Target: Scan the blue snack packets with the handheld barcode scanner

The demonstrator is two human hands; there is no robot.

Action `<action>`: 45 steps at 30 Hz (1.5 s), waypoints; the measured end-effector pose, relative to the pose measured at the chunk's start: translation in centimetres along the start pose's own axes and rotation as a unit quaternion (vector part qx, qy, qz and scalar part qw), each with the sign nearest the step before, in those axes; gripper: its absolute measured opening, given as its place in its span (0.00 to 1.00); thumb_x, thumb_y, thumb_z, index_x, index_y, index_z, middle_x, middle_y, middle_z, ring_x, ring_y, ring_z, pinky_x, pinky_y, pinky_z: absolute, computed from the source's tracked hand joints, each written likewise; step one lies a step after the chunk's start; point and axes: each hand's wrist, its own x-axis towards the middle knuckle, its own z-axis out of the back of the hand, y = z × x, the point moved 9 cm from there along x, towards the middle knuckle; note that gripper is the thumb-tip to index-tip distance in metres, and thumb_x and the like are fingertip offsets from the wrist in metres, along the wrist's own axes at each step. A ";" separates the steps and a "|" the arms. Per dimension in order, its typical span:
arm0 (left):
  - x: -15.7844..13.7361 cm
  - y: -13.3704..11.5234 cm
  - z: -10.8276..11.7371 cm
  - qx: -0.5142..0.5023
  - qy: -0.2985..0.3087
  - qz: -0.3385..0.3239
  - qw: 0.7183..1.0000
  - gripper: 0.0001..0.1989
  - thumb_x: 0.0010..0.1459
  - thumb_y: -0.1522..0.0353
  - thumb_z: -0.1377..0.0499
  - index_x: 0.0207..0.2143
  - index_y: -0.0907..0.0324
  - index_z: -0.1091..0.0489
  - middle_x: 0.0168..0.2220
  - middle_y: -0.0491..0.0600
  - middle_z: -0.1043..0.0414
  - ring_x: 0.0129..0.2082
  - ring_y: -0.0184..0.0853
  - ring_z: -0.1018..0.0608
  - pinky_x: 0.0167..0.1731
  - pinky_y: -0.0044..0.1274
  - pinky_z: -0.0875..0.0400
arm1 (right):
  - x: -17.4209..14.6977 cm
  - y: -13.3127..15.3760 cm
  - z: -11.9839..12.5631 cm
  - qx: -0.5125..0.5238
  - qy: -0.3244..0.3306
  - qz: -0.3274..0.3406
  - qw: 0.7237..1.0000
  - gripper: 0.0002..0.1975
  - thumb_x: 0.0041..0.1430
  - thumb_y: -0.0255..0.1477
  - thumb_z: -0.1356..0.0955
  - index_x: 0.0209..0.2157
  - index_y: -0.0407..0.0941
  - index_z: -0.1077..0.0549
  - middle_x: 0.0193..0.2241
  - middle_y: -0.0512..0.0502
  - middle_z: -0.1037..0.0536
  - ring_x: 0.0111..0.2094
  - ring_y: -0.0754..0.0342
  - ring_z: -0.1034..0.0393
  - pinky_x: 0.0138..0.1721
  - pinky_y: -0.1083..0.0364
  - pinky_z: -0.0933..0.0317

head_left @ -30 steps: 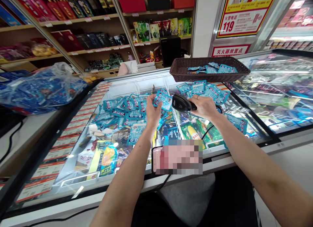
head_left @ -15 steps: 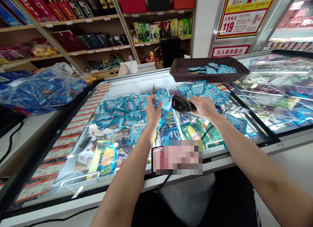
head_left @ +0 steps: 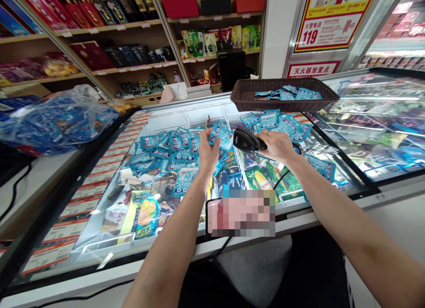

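Note:
My left hand (head_left: 208, 151) pinches a small blue packet (head_left: 222, 136) by its left side, with the printed face turned up. My right hand (head_left: 277, 145) is wrapped round the handle of a black barcode scanner (head_left: 247, 141), whose head points left at the packet from close by. Many more blue packets (head_left: 181, 142) lie in a loose pile on the freezer's glass top to the left of my left hand. Another group of blue packets (head_left: 288, 124) lies beyond my right hand, some partly hidden by it.
A brown wicker basket (head_left: 285, 105) with blue packets stands at the back of the freezer. A phone (head_left: 212, 217), partly blurred out, rests at the front edge. The scanner's black cable (head_left: 280, 179) runs over the glass. Left stands a plastic bag (head_left: 59, 122) of blue packets.
The blue packet in my left hand has tilted very slightly. Both hands and the scanner stay in nearly the same place.

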 end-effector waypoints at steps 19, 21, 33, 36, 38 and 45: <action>-0.8 -4.7 1.2 0.249 -0.025 -0.103 0.963 0.20 0.62 0.64 0.50 0.56 0.52 0.37 0.60 0.53 0.40 0.62 0.45 0.40 0.62 0.45 0.53 | 0.0 -1.6 1.7 -0.002 -0.067 -0.073 0.995 0.14 0.59 0.33 0.37 0.44 0.45 0.27 0.36 0.44 0.24 0.35 0.50 0.30 0.32 0.55 0.48; -1.5 -5.3 -1.3 0.260 0.076 -0.167 0.948 0.17 0.63 0.63 0.51 0.52 0.49 0.32 0.56 0.49 0.33 0.60 0.41 0.37 0.63 0.44 0.55 | 0.0 -1.6 1.8 -0.003 -0.073 -0.074 0.995 0.14 0.59 0.34 0.38 0.44 0.45 0.27 0.36 0.44 0.23 0.35 0.50 0.30 0.32 0.55 0.47; -1.1 -2.4 -1.6 0.348 0.146 -0.157 0.912 0.18 0.64 0.69 0.55 0.49 0.55 0.29 0.52 0.48 0.28 0.56 0.38 0.30 0.60 0.37 0.46 | -0.2 -1.7 1.6 0.015 -0.114 -0.070 0.991 0.12 0.58 0.30 0.37 0.42 0.45 0.26 0.35 0.46 0.23 0.33 0.52 0.30 0.31 0.56 0.45; -0.8 -2.3 -1.0 0.350 0.141 -0.160 0.912 0.17 0.64 0.69 0.55 0.47 0.53 0.29 0.51 0.46 0.27 0.54 0.36 0.29 0.60 0.35 0.45 | -0.2 -1.6 1.4 0.014 -0.118 -0.066 0.991 0.12 0.57 0.30 0.36 0.42 0.45 0.26 0.34 0.47 0.23 0.33 0.53 0.30 0.31 0.56 0.46; -0.6 -2.3 -0.9 0.355 0.138 -0.161 0.911 0.17 0.63 0.69 0.54 0.47 0.52 0.28 0.50 0.46 0.27 0.51 0.36 0.28 0.58 0.34 0.44 | -0.2 -1.6 1.4 0.011 -0.120 -0.065 0.991 0.12 0.56 0.30 0.35 0.41 0.46 0.26 0.33 0.47 0.23 0.32 0.53 0.30 0.31 0.56 0.46; -0.5 -2.4 0.0 0.417 0.099 -0.130 0.894 0.18 0.61 0.72 0.53 0.47 0.51 0.28 0.43 0.50 0.26 0.46 0.41 0.27 0.58 0.39 0.45 | 0.6 -1.8 1.9 0.036 -0.135 -0.086 0.986 0.11 0.58 0.33 0.36 0.39 0.45 0.26 0.32 0.48 0.24 0.32 0.54 0.29 0.30 0.57 0.47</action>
